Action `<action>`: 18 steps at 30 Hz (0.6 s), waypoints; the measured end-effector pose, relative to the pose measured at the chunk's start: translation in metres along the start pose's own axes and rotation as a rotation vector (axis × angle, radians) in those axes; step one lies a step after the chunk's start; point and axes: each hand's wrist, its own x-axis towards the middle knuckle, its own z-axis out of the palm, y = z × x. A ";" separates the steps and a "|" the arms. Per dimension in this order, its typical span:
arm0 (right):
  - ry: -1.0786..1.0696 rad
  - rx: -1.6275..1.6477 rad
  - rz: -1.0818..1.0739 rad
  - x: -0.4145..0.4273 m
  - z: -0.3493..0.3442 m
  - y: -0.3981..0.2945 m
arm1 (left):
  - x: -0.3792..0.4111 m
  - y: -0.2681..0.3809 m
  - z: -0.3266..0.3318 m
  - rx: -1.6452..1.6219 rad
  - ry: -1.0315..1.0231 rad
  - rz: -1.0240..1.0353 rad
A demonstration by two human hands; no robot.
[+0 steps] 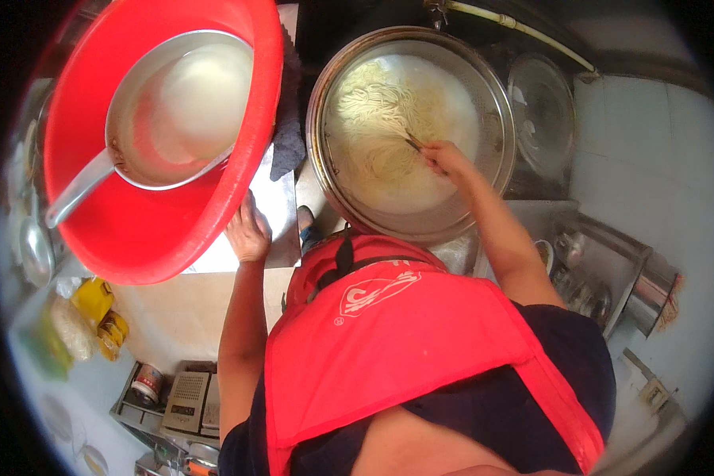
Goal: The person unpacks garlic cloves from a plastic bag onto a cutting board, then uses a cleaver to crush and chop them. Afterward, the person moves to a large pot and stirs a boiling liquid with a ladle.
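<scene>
Over a wide metal pot, my right hand grips a pair of slim dark utensils, apparently chopsticks. Their ends meet pale noodles in cloudy, whitish liquid. To the left, my left hand rests against the steel tabletop, close under the rim of a large red plastic basin. The thumb is spread apart; some fingers are partly hidden by the rim. Inside the basin sits a metal ladle or pan with a long handle, holding cloudy liquid.
A dark cloth lies between basin and pot. A clear round lid leans right of the pot, below a pale pipe. A metal spoon and yellow bags are at left. A shelf unit stands lower left.
</scene>
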 end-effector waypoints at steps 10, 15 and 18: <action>0.443 -1.108 0.079 -0.154 -0.133 -0.055 | -0.005 -0.003 0.001 0.031 0.006 -0.010; 0.457 -1.221 -0.052 0.006 -0.111 0.028 | 0.002 0.000 0.001 0.031 0.001 -0.005; 0.486 -1.033 -0.103 0.020 -0.060 -0.001 | -0.004 -0.003 0.005 0.028 0.040 0.015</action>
